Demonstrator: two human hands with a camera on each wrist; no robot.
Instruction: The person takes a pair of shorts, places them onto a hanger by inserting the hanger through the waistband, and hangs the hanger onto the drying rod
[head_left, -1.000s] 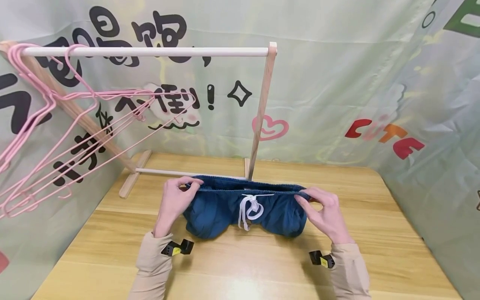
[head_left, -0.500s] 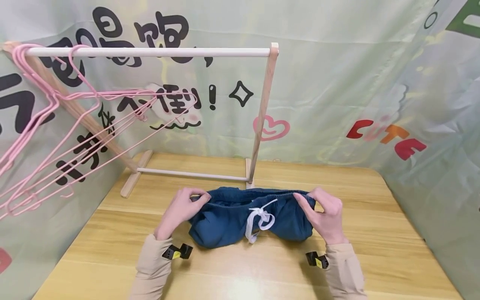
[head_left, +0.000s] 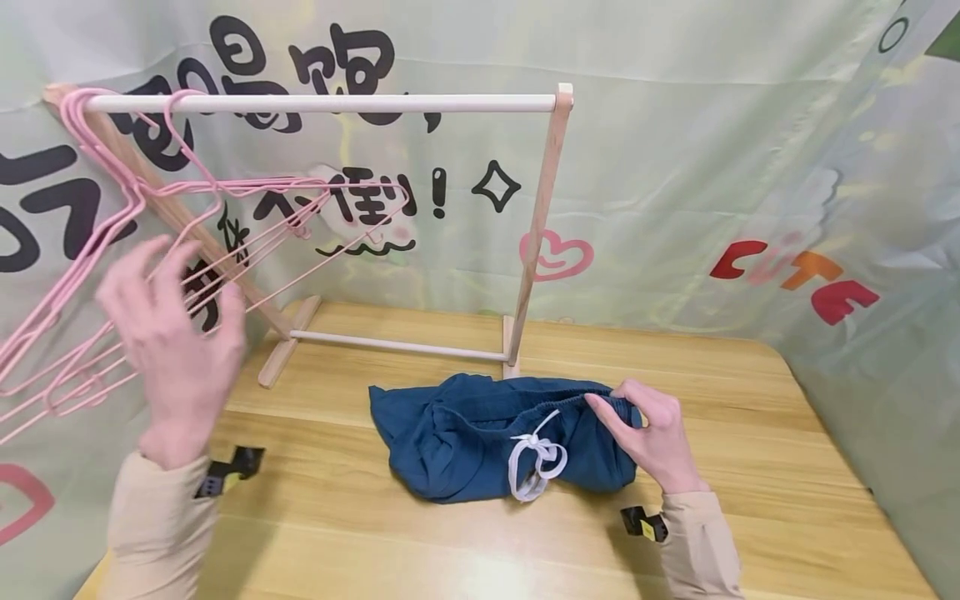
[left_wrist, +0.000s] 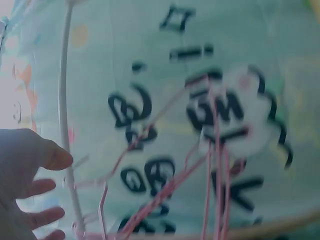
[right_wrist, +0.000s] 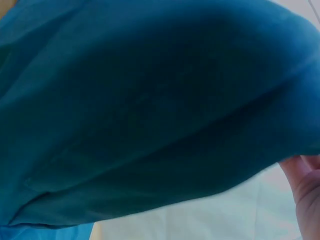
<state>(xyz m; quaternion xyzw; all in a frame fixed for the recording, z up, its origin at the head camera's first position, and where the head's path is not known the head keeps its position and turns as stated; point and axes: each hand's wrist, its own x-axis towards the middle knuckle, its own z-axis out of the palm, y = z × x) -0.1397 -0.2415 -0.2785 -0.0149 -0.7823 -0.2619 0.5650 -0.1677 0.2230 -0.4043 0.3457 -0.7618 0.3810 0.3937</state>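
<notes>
Blue cloth is now held at one end only. The right hand [head_left: 651, 435] keeps its pinch on the waistband of the shorts [head_left: 480, 442], thumb and fingers curled over the elastic edge at the garment's right side, and its wrist view is filled with the same dark blue fabric [right_wrist: 150, 115]. Half a second ago the left hand pinched the other end of that waistband; it has let go, and the left side of the shorts has slumped onto the counter [head_left: 525, 550] in a loose heap, with the white drawstring [head_left: 536, 462] lying across the front.

The left hand [head_left: 168, 350] has risen up and to the left, fingers spread wide and holding nothing. It sits just in front of the pink hangers [head_left: 225, 225] that dangle from the left end of the white rail [head_left: 322, 103]; whether a fingertip touches a wire cannot be told, as the hand is blurred. Its wrist view shows spread fingers [left_wrist: 35, 187] near pink wires [left_wrist: 215, 165] against the printed backdrop.

Judging from this, the work seems to pass from straightening the shorts to fetching a hanger, while the right hand keeps the garment in place near the foot of the wooden rack [head_left: 543, 225].
</notes>
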